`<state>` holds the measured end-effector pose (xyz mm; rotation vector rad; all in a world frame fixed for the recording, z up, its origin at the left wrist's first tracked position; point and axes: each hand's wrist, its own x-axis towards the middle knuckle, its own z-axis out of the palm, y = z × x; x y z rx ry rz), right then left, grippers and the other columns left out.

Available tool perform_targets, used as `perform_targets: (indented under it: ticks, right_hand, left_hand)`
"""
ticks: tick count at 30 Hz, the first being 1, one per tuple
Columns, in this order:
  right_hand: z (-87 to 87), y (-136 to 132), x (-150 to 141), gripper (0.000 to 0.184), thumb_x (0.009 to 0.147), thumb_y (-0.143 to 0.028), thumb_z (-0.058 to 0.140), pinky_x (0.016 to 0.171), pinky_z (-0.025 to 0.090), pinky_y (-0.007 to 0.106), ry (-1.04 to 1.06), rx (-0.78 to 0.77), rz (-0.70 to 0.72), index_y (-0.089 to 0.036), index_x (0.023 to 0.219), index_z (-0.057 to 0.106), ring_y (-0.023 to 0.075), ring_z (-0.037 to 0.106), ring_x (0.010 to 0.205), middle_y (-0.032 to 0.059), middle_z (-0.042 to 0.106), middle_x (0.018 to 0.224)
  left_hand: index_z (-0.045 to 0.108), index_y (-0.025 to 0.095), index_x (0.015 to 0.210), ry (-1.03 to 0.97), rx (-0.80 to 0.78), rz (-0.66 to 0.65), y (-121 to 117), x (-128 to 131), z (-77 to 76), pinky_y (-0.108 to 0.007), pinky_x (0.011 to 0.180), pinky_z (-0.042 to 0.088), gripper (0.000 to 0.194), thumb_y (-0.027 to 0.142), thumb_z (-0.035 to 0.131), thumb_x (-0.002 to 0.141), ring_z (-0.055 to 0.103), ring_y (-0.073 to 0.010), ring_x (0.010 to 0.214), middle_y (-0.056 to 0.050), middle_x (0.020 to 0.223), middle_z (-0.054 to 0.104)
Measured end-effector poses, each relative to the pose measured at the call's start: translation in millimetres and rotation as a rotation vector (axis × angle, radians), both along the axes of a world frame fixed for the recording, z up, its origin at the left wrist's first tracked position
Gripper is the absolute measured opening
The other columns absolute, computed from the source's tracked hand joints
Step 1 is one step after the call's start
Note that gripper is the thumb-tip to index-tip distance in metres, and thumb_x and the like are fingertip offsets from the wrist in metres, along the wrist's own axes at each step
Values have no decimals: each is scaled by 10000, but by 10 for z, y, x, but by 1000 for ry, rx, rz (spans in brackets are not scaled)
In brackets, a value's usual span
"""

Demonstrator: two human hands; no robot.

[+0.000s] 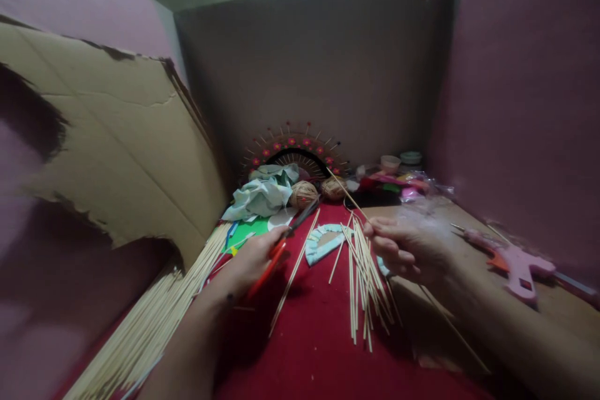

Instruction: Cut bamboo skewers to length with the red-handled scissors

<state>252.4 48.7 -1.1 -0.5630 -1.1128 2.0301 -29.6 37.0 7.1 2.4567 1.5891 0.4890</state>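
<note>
— Nearest you, what lies at the bottom edge?

— Your two forearms, both cut off by the frame, over a red cloth (319, 350) that covers the table. Far left, a thick bundle of bamboo sticks (154, 319) runs out of view, too many to count.

— And your left hand?

— Your left hand (255, 256) is closed around one pair of scissors (276, 253) with red handles; the blades point up toward the back. Your fingers hide much of the handles.

— The middle?

— One pale blue curved piece (323, 240) lies flat, and a loose pile of sticks (363, 281) is fanned beside it, overlapping too much to count.

— Your right hand?

— Your right hand (405, 250) is blurred; its fingers pinch one thin stick (347, 192) that slants up to the left.

— Further right?

— One pink glue gun (513, 262) lies on bare wood. At the back you see two balls of twine (304, 194), crumpled cloth, small pots hard to make out, and cardboard walls (117, 156) all round.
</note>
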Motion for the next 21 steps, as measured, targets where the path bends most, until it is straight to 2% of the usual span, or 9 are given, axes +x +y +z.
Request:
perform_targets:
  ticks: [3, 5, 9, 11, 13, 15, 17, 19, 21]
  right_hand:
    - [-29, -22, -29, 108, 748, -248, 631, 233, 180, 124, -47, -11, -9, -145, 769, 602, 8, 230, 267, -89, 460, 452]
    - [-66, -48, -68, 121, 762, -261, 624, 234, 212, 127, -90, 17, 2, -141, 776, 613, 15, 273, 260, -79, 478, 437]
    - [-145, -79, -126, 159, 788, -284, 601, 238, 245, 134, -154, 77, 22, -128, 785, 634, 31, 320, 241, -68, 482, 385]
    - [-172, -87, -144, 156, 783, -274, 603, 248, 242, 131, -163, 79, 19, -125, 802, 644, 29, 328, 245, -64, 494, 388]
    - [-181, -105, -166, 148, 773, -267, 609, 252, 223, 130, -164, 81, 17, -128, 804, 648, 25, 315, 245, -68, 484, 379]
    - [-172, -138, -193, 147, 764, -271, 612, 251, 199, 134, -173, 87, 27, -133, 796, 649, 25, 287, 243, -77, 461, 362]
    - [-154, -180, -220, 152, 765, -277, 607, 254, 188, 136, -193, 92, 38, -133, 788, 653, 24, 268, 246, -81, 447, 353]
    - [-143, -219, -244, 154, 780, -274, 592, 260, 196, 137, -199, 83, 57, -135, 800, 655, 24, 255, 252, -84, 446, 355]
    - [-147, -246, -265, 149, 792, -266, 582, 255, 201, 141, -170, 63, 80, -137, 809, 654, 27, 237, 250, -89, 446, 359]
  left_hand:
    - [549, 160, 1135, 199, -46, 263, 169, -196, -134, -354, 806, 464, 355, 314, 524, 816, 616, -279, 966, -139, 1057, 654]
    - [560, 146, 1113, 284, -70, 364, 223, -269, -214, -370, 779, 465, 356, 304, 537, 795, 621, -307, 958, -163, 1029, 658]
    - [532, 133, 1170, 336, -64, 404, 184, -273, -213, -388, 767, 466, 455, 314, 576, 755, 614, -327, 956, -182, 1036, 646]
    - [550, 140, 1151, 329, 29, 415, 116, -187, -157, -396, 772, 467, 416, 325, 565, 778, 611, -320, 948, -166, 1023, 647]
    - [558, 144, 1138, 208, 262, 352, 31, -34, -106, -386, 797, 471, 332, 303, 490, 855, 602, -284, 955, -144, 1038, 637]
    - [526, 150, 1185, -3, 570, 156, -57, 162, -82, -362, 852, 464, 312, 258, 442, 904, 573, -234, 986, -123, 1070, 606]
    - [524, 185, 1200, -91, 780, -50, -130, 348, -82, -365, 908, 442, 312, 234, 501, 893, 530, -218, 1024, -101, 1080, 583]
    - [552, 216, 1171, -66, 848, -166, -173, 475, -94, -392, 946, 413, 304, 218, 564, 867, 490, -229, 1072, -88, 1109, 576]
    - [588, 215, 1106, -36, 837, -212, -185, 525, -104, -413, 951, 394, 251, 225, 588, 856, 480, -240, 1080, -80, 1100, 595]
